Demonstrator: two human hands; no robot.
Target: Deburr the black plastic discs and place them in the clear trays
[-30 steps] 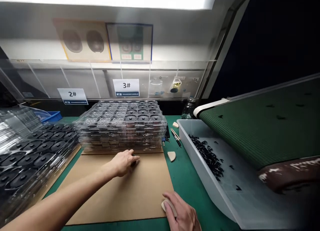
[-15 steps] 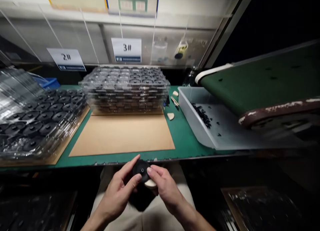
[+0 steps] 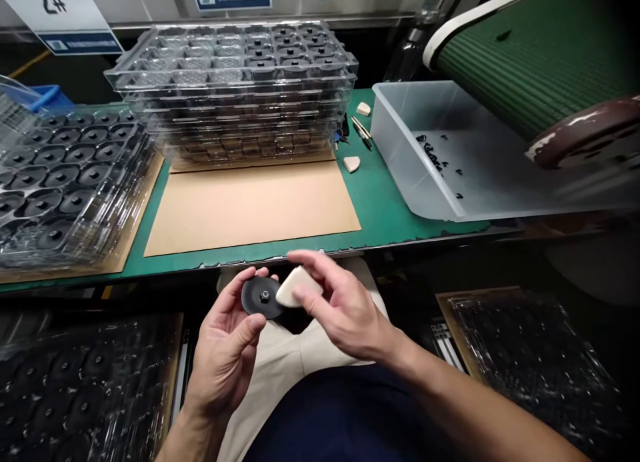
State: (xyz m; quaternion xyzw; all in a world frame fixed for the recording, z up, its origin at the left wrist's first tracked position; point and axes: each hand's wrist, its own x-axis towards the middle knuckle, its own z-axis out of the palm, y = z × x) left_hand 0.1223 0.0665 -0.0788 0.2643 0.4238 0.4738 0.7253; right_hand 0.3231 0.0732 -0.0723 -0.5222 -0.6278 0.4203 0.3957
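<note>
My left hand (image 3: 223,342) holds a round black disc (image 3: 254,297) by its edge, thumb at the near side and fingers behind. A small raised hub stands at the disc's centre. In my right hand (image 3: 347,312) a cream-coloured sponge wedge (image 3: 290,287) is pinched between thumb and fingers. The wedge is at the disc's right edge; whether it touches I cannot tell. Both hands are above my lap, just in front of the green table's (image 3: 385,212) edge. Something dark below the disc is mostly hidden.
A stack of clear plastic trays (image 3: 235,109) with black discs stands on cardboard (image 3: 250,212). Another filled tray (image 3: 75,182) lies left. At right, a translucent bin (image 3: 407,175) holds small black pieces under a green conveyor (image 3: 525,55). More trays (image 3: 530,355) flank my legs.
The view has tilted down and closer. My right hand has drawn the sponge wedge off the disc's lower right, and the wedge now shows more fully. The left hand still holds the disc.
</note>
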